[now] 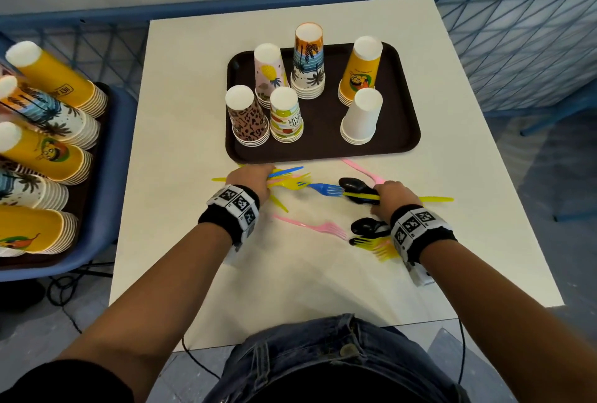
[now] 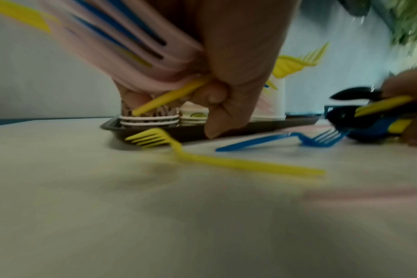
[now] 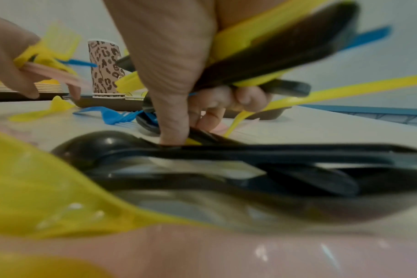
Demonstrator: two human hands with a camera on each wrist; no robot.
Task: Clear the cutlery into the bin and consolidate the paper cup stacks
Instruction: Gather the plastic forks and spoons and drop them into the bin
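Note:
Plastic cutlery in yellow, pink, blue and black lies scattered on the white table [image 1: 290,289] in front of a dark tray [image 1: 323,147] that bears several upside-down paper cup stacks [image 1: 308,60]. My left hand [image 1: 250,178] grips a bundle of pink, blue and yellow forks [image 2: 131,47]. My right hand [image 1: 392,196] grips a bundle of black spoons and yellow cutlery [image 3: 274,47], its thumb down on the table. A blue fork [image 1: 326,189] lies between the hands. A pink fork [image 1: 310,226], black spoons [image 1: 368,228] and yellow forks [image 1: 378,247] lie nearer me.
At the left a blue bin [image 1: 109,176] holds more paper cup stacks [image 1: 51,83] lying on their sides. A blue mesh fence [image 1: 517,41] runs behind the table. My jeans [image 1: 323,360] press against the near table edge. Cables trail on the floor.

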